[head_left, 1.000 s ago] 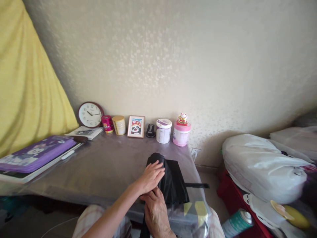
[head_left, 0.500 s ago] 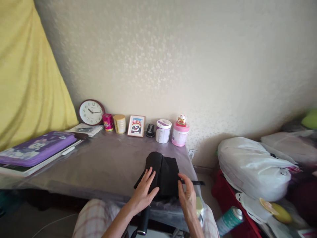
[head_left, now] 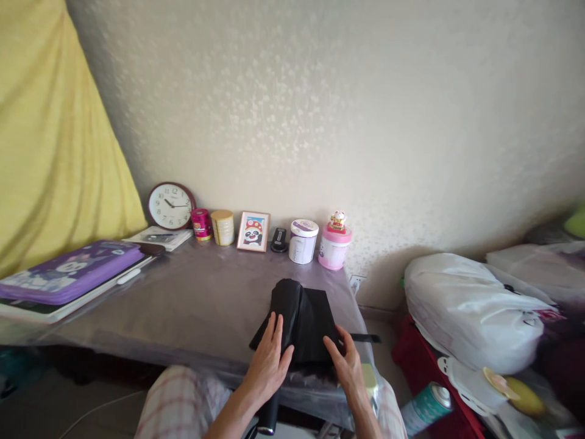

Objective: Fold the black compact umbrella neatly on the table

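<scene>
A black folding umbrella [head_left: 312, 317] lies on the table with its cloth loosely folded. Its dark handle [head_left: 268, 417] sticks out past the front edge, and a black strap [head_left: 367, 338] extends to the right. My left hand [head_left: 269, 361] rests on the left part of the cloth, fingers stretched out and thumb apart. At the right edge of the cloth is my right hand [head_left: 348, 363], its thumb on top and its fingers curled round the side. The undersides of those fingers are hidden.
Along the wall stand a clock [head_left: 172, 206], a framed panda picture [head_left: 253, 231], a white tub [head_left: 303, 242] and a pink tub [head_left: 335, 249]. A purple case [head_left: 68, 271] lies left. Right of the table are a white bag [head_left: 473, 311] and a spray can [head_left: 427, 407].
My right thumb has come onto the cloth, with the fingers at its right edge. My left hand stays on the umbrella, shifted very little. The whole view has moved slightly.
</scene>
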